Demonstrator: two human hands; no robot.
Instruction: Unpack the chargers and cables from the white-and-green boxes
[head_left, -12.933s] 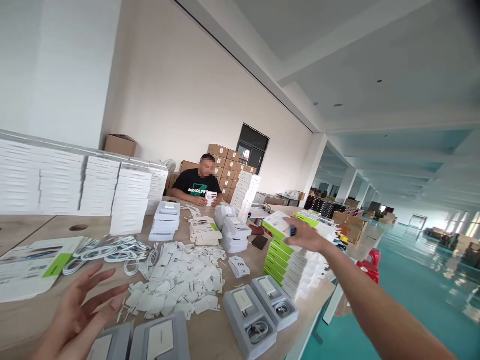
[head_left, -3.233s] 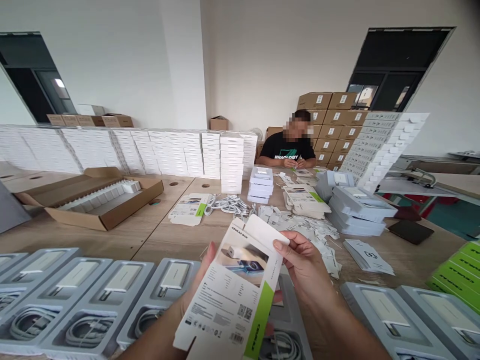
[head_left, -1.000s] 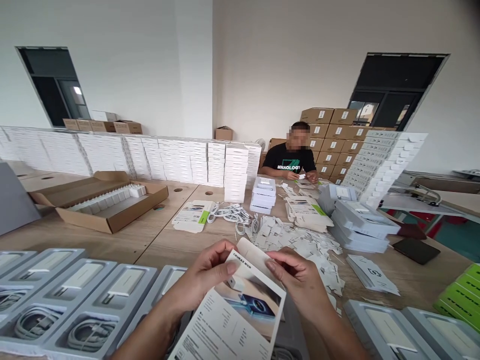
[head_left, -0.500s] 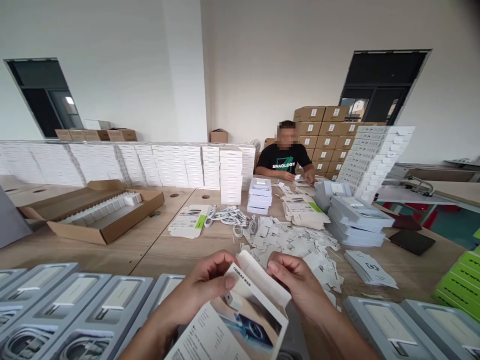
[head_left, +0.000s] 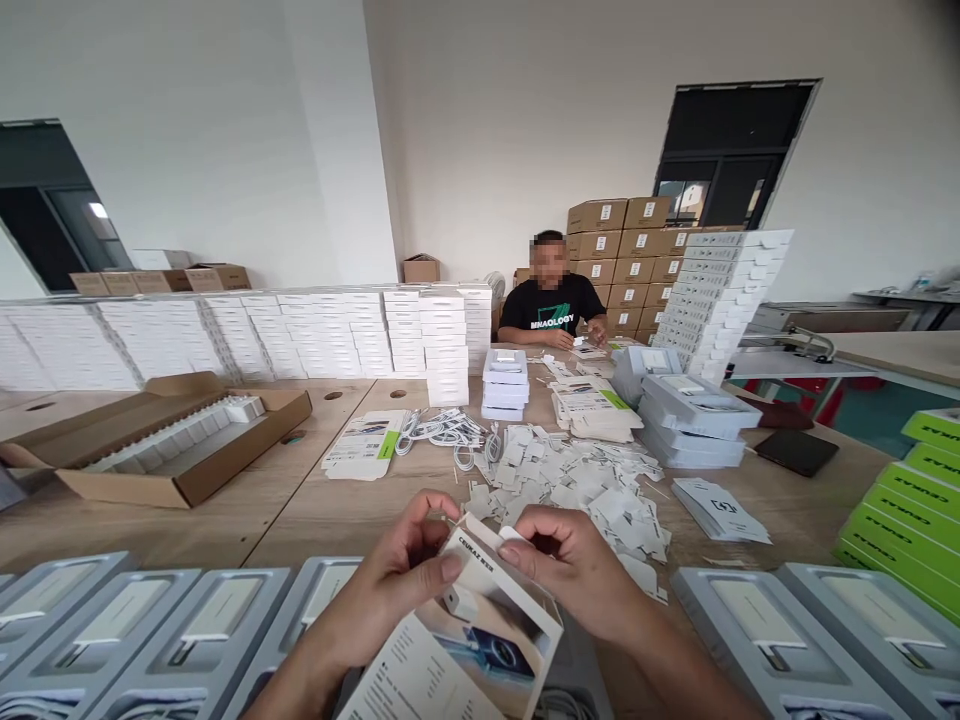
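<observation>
We hold a printed white carton [head_left: 487, 630] tilted in front of us, low over the near part of the bench [head_left: 259, 510], with its top end turned away from us. Our left hand [head_left: 405, 575] grips the top edge on its side, thumb flat on the printed face and fingers behind. Our right hand [head_left: 566, 555] pinches a white flap at that same end between thumb and curled fingers. Beneath the carton we can partly see a grey tray with a coiled cable; our arms hide much of it.

To our left stands a row of grey trays [head_left: 191, 675] bearing white chargers, and to our right are two trays [head_left: 720, 650] much like them. Just beyond our hands spreads a heap of loose white pieces [head_left: 570, 480], with white cables [head_left: 450, 430] and a flattened carton [head_left: 360, 450] to its left. A stack of green-sided boxes [head_left: 904, 510] rises at the right edge. Across from us sits a co-worker [head_left: 555, 312] in a black shirt.
</observation>
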